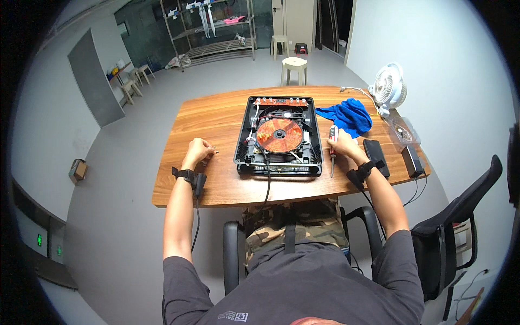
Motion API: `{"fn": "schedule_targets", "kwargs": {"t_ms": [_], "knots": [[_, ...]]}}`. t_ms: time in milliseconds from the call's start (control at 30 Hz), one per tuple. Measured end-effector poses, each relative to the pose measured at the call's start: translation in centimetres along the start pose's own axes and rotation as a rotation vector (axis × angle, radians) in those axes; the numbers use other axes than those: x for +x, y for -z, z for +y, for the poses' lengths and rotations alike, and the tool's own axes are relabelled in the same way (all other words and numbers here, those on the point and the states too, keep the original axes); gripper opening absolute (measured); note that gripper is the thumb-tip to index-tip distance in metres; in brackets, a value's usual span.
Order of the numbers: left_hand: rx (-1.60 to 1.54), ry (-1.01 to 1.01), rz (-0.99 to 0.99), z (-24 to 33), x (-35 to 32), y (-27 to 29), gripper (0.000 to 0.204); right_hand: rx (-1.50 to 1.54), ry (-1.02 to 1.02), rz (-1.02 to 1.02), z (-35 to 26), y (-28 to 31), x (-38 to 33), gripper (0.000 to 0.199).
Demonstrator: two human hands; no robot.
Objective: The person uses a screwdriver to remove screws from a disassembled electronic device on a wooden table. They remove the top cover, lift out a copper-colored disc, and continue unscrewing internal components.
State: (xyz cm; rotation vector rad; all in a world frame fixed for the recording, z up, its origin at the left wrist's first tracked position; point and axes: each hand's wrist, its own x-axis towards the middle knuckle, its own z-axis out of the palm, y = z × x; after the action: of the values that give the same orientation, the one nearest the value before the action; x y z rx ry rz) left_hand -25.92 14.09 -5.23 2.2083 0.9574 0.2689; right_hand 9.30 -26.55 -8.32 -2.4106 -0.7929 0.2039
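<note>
Right hand (344, 145) is wrapped around a screwdriver with a red and white handle (333, 142), fingers curled shut on the grip, and the thin shaft points down toward the near edge of the wooden worktop (216, 116). The tip is too fine to make out. Just inside that hand sits the opened black induction cooker (278, 137), cover off, its round copper coil facing up and a strip of orange parts along the far edge; the small wiring around the coil blurs together. A black cord runs from its near side over the worktop edge and drops out of sight.

Over to the left hand (199, 150): it rests on the wood well clear of the cooker, fingers bunched into a loose fist. Something tiny lies at the fingertips, too small to identify. Both wrists carry black straps with cables.

Beyond the right hand lies a crumpled blue cloth (346, 116); just outside it, a black phone (375, 154), partly covered by the wrist. Further out stand a white desk fan (389, 86) and a black power adapter (412, 161). A black office chair (460, 227) is cut off by the lens rim.
</note>
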Motion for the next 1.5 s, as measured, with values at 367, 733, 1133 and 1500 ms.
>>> {"fn": "schedule_targets", "kwargs": {"t_ms": [367,733,1133,1500], "knots": [[-0.018,-0.195,0.157,3.4,0.8,-0.6,0.025,-0.16,0.014,0.011,-0.2,-0.9,-0.1,0.065],[0.177,-0.5,-0.048,11.7,0.9,-6.0,0.027,-0.29,0.274,0.238,-6.1,2.3,-0.3,0.048],[0.289,-0.362,-0.039,12.3,3.8,-10.2,0.031,-0.18,0.321,0.246,-9.6,-4.4,-0.9,0.04],[0.048,-0.268,-0.103,11.5,3.7,-9.7,0.031,-0.259,0.349,0.364,-9.9,-4.8,-1.9,0.04]]}}
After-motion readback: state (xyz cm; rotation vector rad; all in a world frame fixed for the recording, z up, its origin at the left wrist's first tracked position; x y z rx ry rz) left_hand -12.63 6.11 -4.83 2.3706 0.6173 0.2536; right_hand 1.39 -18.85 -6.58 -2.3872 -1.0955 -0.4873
